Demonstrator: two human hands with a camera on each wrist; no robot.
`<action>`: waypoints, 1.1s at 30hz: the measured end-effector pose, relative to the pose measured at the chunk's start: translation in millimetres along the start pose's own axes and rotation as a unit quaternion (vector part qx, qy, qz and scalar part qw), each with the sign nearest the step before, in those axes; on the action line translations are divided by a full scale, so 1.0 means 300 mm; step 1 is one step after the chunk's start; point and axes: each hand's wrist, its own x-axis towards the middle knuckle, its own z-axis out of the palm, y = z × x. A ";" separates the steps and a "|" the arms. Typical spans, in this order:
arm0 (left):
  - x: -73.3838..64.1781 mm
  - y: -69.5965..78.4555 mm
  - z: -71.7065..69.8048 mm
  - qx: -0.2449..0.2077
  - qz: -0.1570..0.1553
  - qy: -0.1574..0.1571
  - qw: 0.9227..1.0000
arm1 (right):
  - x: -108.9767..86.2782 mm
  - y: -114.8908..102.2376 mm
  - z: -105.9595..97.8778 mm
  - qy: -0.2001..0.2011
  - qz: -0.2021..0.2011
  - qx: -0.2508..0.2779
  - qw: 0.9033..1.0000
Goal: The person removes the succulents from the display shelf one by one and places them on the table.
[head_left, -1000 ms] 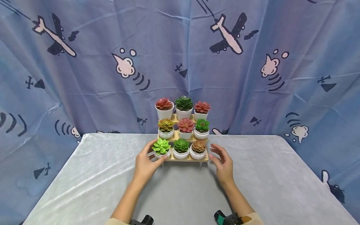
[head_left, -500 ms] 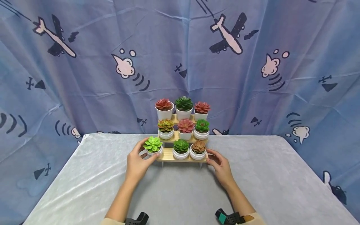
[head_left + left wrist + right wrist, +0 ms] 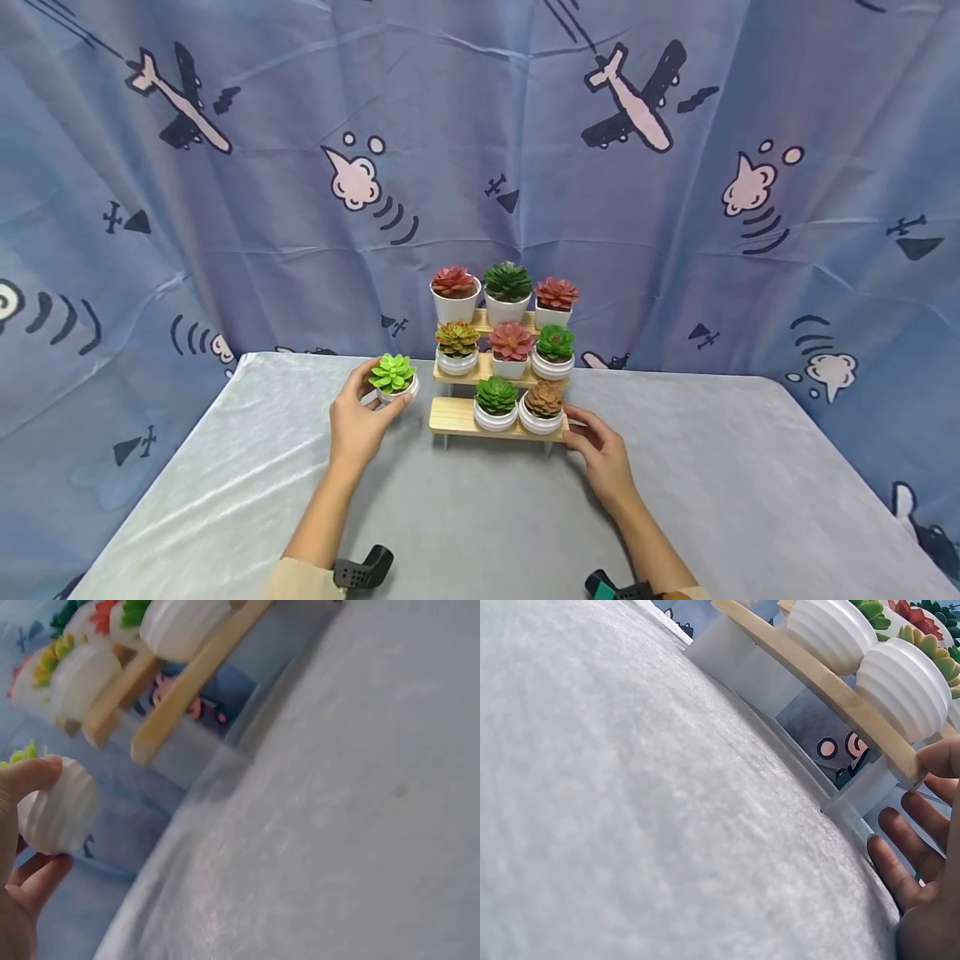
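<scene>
My left hand (image 3: 356, 425) holds a small white pot with a light green succulent (image 3: 392, 373), raised to the left of a tiered wooden stand (image 3: 450, 415). In the left wrist view, thumb and fingers are on either side of the ribbed white pot (image 3: 66, 810). At the stand's lowest shelf, my right hand (image 3: 606, 458) grips the right end; in the right wrist view the thumb lies against the end of the wooden board (image 3: 832, 690), with fingers below it. That shelf bears a green succulent (image 3: 497, 395) and a brown succulent (image 3: 543, 399), its left part bare.
Three potted succulents stand on the middle shelf, among them a pink one (image 3: 512, 340). Another three fill the top shelf, with a dark green one (image 3: 508, 282) at the centre. A grey cloth covers the table (image 3: 495, 517); a blue patterned curtain (image 3: 450, 125) hangs behind.
My left hand has lifted the light green succulent off the lowest shelf and carried it left. My right hand has moved in from beside the stand and taken hold of the shelf's right end.
</scene>
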 end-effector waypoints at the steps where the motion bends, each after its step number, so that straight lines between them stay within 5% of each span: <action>1: 0.013 -0.010 0.001 0.002 -0.003 0.001 1.000 | -0.001 0.000 0.000 0.000 0.001 -0.001 1.000; 11: 0.137 -0.082 0.063 0.010 -0.058 -0.009 0.998 | -0.003 0.006 0.008 0.003 0.004 -0.014 1.000; 21: 0.196 -0.155 0.123 0.036 -0.016 -0.043 0.998 | -0.003 0.019 0.012 0.002 0.010 -0.019 1.000; 33: 0.222 -0.199 0.148 0.029 -0.017 -0.048 0.998 | 0.000 0.013 0.007 -0.001 0.018 -0.026 0.999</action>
